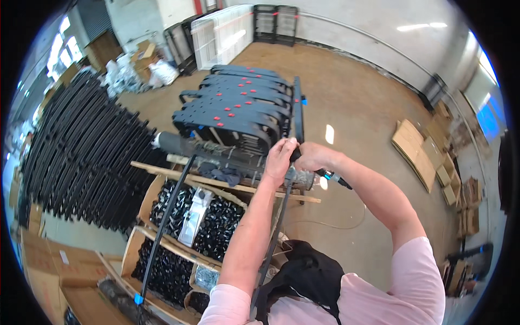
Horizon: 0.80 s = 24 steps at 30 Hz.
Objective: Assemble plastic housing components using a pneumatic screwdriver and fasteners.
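Both my hands meet at chest height near the middle, above the far end of a black tubular frame [165, 222]. My right hand [316, 156] is wrapped round a black power tool [337, 179] with a blue band, whose tail sticks out below the fist toward the right. Close against it, my left hand [279, 158] is closed, with its fingertips at the tool's dark front end. What those fingers pinch is hidden. The frame's two long bars slant down toward me, one on each side of the parts boxes.
Cardboard boxes of small black parts [219, 227] stand below the frame, with a clear plastic container [190, 223] on top. Beyond are stacked black panels with red dots [238, 100]. Black frames [81, 151] lean at left. Flattened cardboard [414, 154] lies right; a thin hose [346, 226] crosses the floor.
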Each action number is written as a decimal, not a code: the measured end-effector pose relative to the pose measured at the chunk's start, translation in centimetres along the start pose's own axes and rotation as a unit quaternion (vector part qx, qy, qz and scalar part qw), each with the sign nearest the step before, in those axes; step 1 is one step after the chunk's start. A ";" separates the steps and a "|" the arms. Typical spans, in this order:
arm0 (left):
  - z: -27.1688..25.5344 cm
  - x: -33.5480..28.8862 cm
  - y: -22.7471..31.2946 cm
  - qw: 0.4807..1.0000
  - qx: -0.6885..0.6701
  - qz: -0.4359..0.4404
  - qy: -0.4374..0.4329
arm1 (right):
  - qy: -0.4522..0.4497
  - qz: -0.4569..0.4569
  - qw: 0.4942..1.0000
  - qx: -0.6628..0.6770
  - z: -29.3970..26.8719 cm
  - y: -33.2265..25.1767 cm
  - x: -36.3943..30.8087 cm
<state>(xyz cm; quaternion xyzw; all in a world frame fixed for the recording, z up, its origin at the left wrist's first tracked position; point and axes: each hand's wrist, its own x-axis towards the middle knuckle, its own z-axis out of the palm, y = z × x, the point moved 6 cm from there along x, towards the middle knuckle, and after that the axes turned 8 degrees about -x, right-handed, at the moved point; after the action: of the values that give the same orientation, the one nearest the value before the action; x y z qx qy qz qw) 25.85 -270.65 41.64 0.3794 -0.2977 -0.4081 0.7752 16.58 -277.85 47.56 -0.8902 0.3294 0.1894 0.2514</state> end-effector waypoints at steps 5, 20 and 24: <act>-9.7 1.4 7.3 0.992 0.035 0.044 0.113 | -0.030 -0.101 0.991 -0.077 -2.0 -12.1 3.9; -34.3 5.8 18.2 0.931 0.044 0.123 0.340 | -0.030 -0.272 0.953 -0.129 0.2 -35.0 24.6; -36.2 6.3 17.2 0.927 0.029 0.126 0.351 | -0.037 -0.263 0.957 -0.119 0.6 -35.1 26.3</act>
<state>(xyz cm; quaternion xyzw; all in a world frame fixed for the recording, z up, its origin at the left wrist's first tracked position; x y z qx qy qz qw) 63.87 -257.08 37.55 0.4805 -0.0635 -0.1393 0.8636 59.09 -267.35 45.17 -0.9612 0.0494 0.1872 0.1965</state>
